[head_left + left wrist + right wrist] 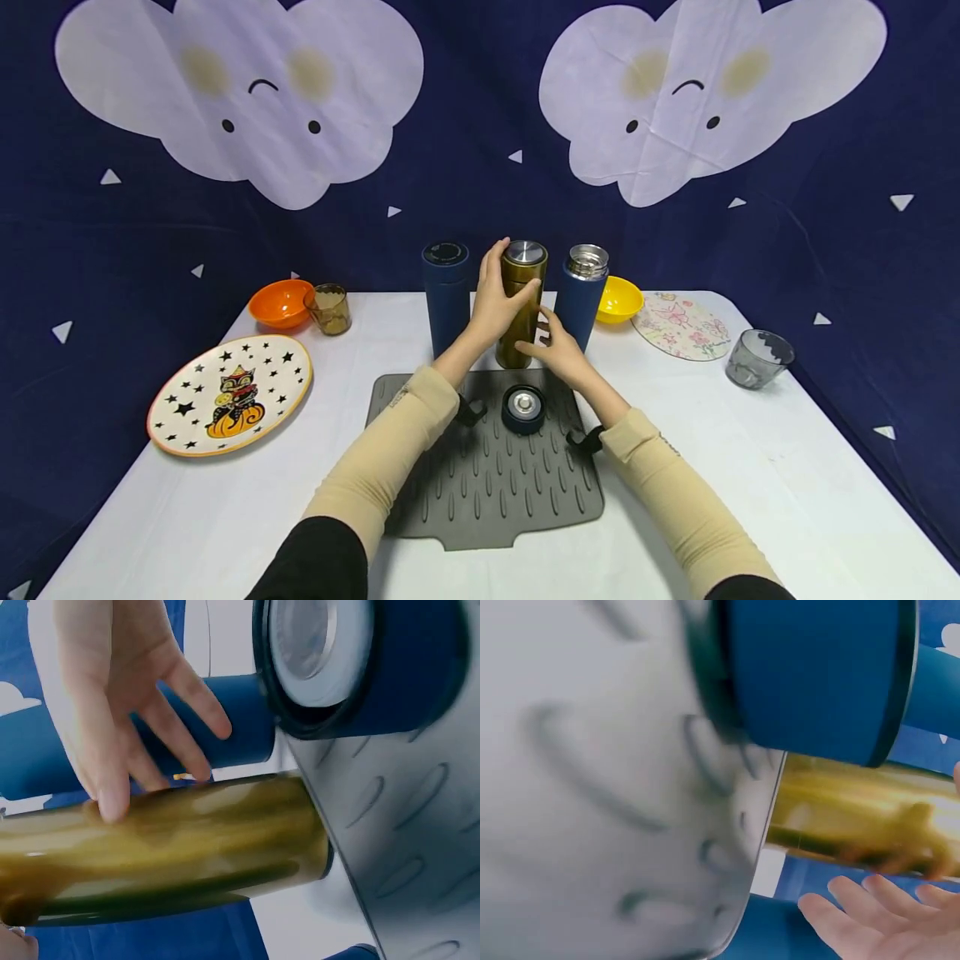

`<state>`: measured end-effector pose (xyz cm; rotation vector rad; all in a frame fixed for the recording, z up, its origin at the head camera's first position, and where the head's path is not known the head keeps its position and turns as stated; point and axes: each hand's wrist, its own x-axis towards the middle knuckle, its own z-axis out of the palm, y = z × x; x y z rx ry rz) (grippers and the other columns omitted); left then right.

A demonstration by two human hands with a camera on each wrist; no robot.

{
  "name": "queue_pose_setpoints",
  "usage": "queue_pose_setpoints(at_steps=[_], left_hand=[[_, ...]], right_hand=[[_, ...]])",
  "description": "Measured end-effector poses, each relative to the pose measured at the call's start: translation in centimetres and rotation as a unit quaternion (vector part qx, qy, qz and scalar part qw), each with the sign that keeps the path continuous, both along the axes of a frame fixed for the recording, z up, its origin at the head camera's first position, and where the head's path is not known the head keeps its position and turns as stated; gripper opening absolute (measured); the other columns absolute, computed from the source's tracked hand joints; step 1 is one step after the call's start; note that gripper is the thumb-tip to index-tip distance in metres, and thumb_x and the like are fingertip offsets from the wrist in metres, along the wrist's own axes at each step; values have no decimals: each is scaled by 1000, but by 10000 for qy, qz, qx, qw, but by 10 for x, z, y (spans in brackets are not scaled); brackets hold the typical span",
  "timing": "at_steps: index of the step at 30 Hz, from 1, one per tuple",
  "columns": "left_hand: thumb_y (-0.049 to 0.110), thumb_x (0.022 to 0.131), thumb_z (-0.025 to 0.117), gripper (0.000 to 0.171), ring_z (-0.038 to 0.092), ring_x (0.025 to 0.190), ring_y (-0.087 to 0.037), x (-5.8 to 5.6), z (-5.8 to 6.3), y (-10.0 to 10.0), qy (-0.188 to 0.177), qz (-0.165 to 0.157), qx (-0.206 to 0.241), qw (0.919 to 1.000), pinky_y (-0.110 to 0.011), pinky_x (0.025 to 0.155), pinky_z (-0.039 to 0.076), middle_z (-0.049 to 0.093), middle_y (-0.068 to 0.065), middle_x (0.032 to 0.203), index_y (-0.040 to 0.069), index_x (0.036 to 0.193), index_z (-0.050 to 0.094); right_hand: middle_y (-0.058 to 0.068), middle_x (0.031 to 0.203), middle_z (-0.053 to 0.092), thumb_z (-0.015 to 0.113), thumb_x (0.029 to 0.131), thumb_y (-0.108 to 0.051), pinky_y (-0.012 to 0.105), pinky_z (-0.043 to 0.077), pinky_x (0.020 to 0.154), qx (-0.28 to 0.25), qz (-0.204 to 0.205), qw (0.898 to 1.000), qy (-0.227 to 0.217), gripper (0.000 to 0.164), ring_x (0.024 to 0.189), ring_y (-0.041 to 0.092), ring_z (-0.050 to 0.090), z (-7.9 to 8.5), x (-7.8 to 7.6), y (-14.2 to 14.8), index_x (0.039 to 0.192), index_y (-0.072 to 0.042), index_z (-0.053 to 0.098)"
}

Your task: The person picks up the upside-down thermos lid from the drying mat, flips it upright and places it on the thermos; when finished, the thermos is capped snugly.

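A gold vacuum flask with a steel-topped lid stands just behind a grey ribbed mat. My left hand grips its upper part, fingers at the far left side and thumb across the front. Lower down, my right hand is at its right side with spread, mostly straight fingers; in the right wrist view the right palm faces the flask. Left of it stands a navy flask with its lid on. To the right, another navy flask shows a bare steel neck. A round navy cap lies on the mat.
At the left are an orange bowl, an amber glass and a cat-patterned plate. The right side holds a yellow bowl, a floral round mat and a grey glass. A dark blue curtain hangs behind.
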<state>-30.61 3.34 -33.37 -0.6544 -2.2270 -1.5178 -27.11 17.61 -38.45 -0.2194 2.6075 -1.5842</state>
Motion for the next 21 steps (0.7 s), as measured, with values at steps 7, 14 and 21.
queue_pose_setpoints(at_steps=[7,14,21], left_hand=[[27,87,64,73,21,137,-27,29,-15,-10,21,0,77,10000,-49,106,27,19,-14,150,10,145,23],[29,89,60,63,33,132,-26,54,-42,-28,-848,-852,-271,9924,-46,105,30,32,-9,144,12,142,30],[26,88,63,64,41,125,-30,63,-59,-42,-1436,-1817,-1134,9662,-45,103,33,37,-12,141,7,141,33]], right_hand=[[29,140,32,58,91,-22,55,37,96,190,456,9984,-268,75,124,46,38,-6,23,22,148,-8,11],[32,130,44,57,91,-14,50,44,90,531,900,9943,-213,57,117,46,46,-7,42,36,139,5,32],[26,120,54,62,87,-14,45,47,85,838,943,9919,-148,47,106,38,55,-17,53,45,129,4,48]])
